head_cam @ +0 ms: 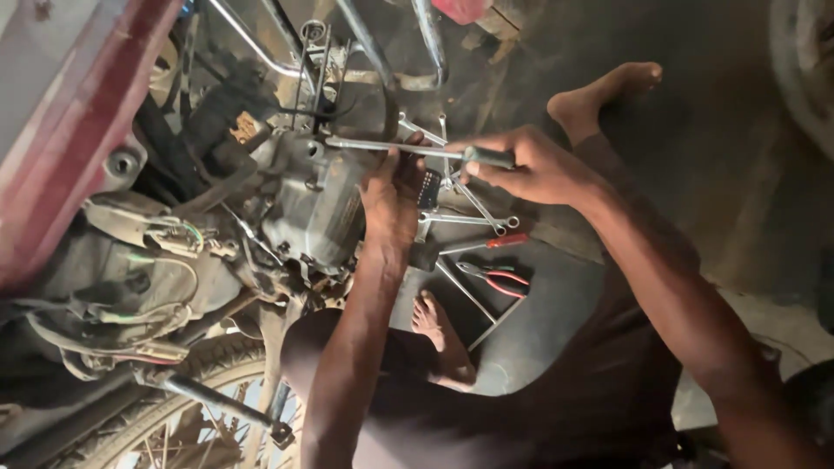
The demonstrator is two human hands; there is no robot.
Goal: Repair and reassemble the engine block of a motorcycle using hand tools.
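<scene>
Now, screwdriver (pixel 408 149) between both hands

**Workshop floor, dim light**

Floor (pixel 695 113): dark, stained concrete, filling the right and upper centre of the frame. Paler slab (pixel 773 321) at right edge, lower half. Curved tyre edge (pixel 804 61) at upper right corner. Red object (pixel 460 9), cut off, at top centre. Light: low, warm, uneven; deep shadow along the top.

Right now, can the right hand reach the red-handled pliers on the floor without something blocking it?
Probably yes. The right hand holds a long tool above the pliers; only loose wrenches lie between, so it must first release the tool.
</scene>
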